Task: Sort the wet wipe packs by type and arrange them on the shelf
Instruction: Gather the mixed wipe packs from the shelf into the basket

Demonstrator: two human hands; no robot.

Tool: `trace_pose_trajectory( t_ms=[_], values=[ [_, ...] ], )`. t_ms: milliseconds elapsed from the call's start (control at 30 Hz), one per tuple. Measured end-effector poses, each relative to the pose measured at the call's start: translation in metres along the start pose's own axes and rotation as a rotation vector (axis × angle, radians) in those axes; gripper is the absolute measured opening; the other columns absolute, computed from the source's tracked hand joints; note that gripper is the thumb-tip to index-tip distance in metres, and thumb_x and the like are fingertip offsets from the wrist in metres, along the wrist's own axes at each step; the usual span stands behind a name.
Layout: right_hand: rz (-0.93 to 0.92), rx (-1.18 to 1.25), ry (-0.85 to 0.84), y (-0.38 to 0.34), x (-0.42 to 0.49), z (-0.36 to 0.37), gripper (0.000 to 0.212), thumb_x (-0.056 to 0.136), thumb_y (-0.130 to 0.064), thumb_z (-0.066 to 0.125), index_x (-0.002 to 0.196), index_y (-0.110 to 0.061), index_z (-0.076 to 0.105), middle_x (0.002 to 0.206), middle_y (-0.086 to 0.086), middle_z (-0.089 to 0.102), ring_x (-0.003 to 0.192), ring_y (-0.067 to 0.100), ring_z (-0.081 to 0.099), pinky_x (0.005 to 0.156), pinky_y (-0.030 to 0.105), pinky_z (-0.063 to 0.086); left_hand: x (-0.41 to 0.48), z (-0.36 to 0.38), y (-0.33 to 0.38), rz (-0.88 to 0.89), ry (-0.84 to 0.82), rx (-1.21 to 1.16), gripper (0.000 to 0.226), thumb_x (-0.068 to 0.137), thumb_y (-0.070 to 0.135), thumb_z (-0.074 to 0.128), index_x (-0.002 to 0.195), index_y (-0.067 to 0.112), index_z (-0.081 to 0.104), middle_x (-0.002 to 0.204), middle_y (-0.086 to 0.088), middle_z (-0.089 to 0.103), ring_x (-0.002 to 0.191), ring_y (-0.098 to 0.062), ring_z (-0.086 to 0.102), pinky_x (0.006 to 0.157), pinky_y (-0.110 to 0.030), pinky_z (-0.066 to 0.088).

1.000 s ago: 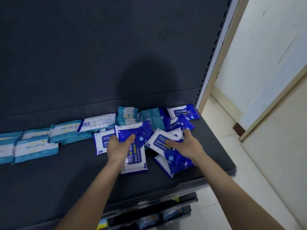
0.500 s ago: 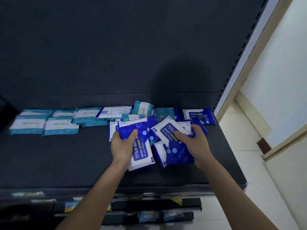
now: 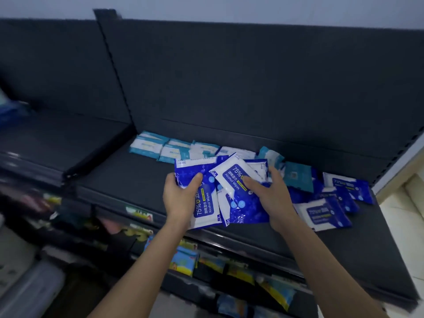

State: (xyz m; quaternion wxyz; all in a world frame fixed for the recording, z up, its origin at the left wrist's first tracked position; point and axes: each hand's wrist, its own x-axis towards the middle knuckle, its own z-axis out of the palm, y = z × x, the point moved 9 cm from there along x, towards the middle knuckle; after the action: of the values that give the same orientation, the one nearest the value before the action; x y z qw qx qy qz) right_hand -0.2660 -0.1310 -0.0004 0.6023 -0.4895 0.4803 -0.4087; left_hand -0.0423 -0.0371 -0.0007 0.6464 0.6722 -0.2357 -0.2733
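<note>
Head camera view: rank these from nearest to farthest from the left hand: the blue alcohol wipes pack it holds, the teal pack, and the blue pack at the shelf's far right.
1. The blue alcohol wipes pack, gripped by the left hand.
2. The teal pack, rightward, beyond the right hand.
3. The far-right blue pack, at the right end of the shelf.

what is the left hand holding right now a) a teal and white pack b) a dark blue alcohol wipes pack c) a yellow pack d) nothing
b: the left hand grips a dark blue alcohol wipes pack, thumb curled over its front; the right hand grips more blue packs.
</note>
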Motion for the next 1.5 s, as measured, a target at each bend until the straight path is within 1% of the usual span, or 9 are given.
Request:
trace_pose_trajectory(
  t_ms=[167,300,433,633,900,1133,1300,1400,1500],
  values=[
    [0.026,-0.01,-0.099,0.01,-0.026,0.089,0.074,0.073,-0.031,0.082,0.135,-0.03,0.042,0.12,-0.002,0.063,0.087,0.02,0.072,0.068,0.04,0.06,0.011,-0.097,0.004,0.023,0.105,0.003,0.024,0.081,0.028,0.075,0.089,0.023,0.052,0.09,-0.001,0.071,0.073,-0.016,0.071,0.067,-0.039,0.059],
    [0.006,0.005,-0.196,0.014,-0.056,0.166,0.047,0.08,-0.021,0.076,0.119,-0.028,0.051,0.103,-0.005,0.069,0.079,0.016,0.073,0.059,0.031,0.057,0.017,-0.181,0.001,0.031,0.197,0.015,0.026,0.078,0.031,0.077,0.088,0.026,0.053,0.09,0.002,0.071,0.078,-0.017,0.071,0.075,-0.044,0.059],
    [0.014,0.004,-0.301,0.025,-0.085,0.243,0.035,0.08,-0.021,0.076,0.106,-0.031,0.054,0.102,-0.003,0.071,0.081,0.019,0.073,0.064,0.036,0.058,0.021,-0.263,-0.003,0.017,0.27,0.012,0.027,0.077,0.032,0.078,0.09,0.025,0.054,0.091,0.002,0.072,0.078,-0.017,0.072,0.076,-0.046,0.059],
    [0.023,0.003,-0.456,0.041,-0.123,0.356,0.042,0.079,-0.02,0.077,0.112,-0.03,0.054,0.102,-0.001,0.072,0.084,0.022,0.073,0.069,0.042,0.06,0.019,-0.379,-0.002,0.013,0.425,0.013,0.026,0.079,0.031,0.076,0.092,0.028,0.054,0.095,0.003,0.071,0.076,-0.012,0.071,0.072,-0.039,0.06],
    [0.037,-0.046,-0.699,0.055,-0.161,0.511,0.042,0.078,-0.019,0.078,0.11,-0.034,0.054,0.105,-0.004,0.071,0.087,0.018,0.073,0.075,0.043,0.06,0.014,-0.519,-0.004,-0.015,0.709,0.006,0.026,0.078,0.032,0.076,0.088,0.028,0.053,0.092,0.004,0.069,0.08,-0.016,0.07,0.077,-0.045,0.058],
    [0.058,-0.126,-0.885,0.076,-0.17,0.634,0.045,0.077,-0.022,0.08,0.114,-0.029,0.055,0.104,-0.004,0.071,0.083,0.016,0.073,0.071,0.04,0.061,0.033,-0.615,-0.016,-0.042,0.884,0.01,0.026,0.076,0.036,0.077,0.088,0.031,0.055,0.092,0.006,0.071,0.081,-0.017,0.071,0.078,-0.046,0.058],
    [-0.011,-0.288,-0.977,0.1,-0.162,0.707,0.046,0.063,-0.041,0.082,0.102,-0.046,0.057,0.102,-0.009,0.071,0.086,0.015,0.072,0.074,0.041,0.059,0.053,-0.664,-0.045,-0.127,0.957,0.078,0.028,0.075,0.036,0.077,0.091,0.031,0.055,0.093,0.006,0.071,0.08,-0.017,0.071,0.076,-0.047,0.059],
    [-0.011,-0.373,-1.028,0.126,-0.156,0.734,0.044,0.074,-0.024,0.08,0.11,-0.03,0.056,0.103,-0.004,0.07,0.085,0.014,0.071,0.071,0.036,0.06,0.061,-0.678,-0.069,-0.226,0.98,0.113,0.03,0.078,0.033,0.077,0.096,0.025,0.054,0.095,0.003,0.07,0.078,-0.016,0.07,0.074,-0.045,0.059],
    [0.033,-0.487,-1.083,0.155,-0.15,0.75,0.04,0.077,-0.021,0.079,0.106,-0.029,0.053,0.102,-0.003,0.068,0.083,0.017,0.07,0.072,0.04,0.06,0.068,-0.686,-0.097,-0.353,0.969,0.138,0.028,0.08,0.035,0.075,0.091,0.028,0.05,0.094,0.0,0.069,0.077,-0.019,0.07,0.071,-0.044,0.06]
  ],
)
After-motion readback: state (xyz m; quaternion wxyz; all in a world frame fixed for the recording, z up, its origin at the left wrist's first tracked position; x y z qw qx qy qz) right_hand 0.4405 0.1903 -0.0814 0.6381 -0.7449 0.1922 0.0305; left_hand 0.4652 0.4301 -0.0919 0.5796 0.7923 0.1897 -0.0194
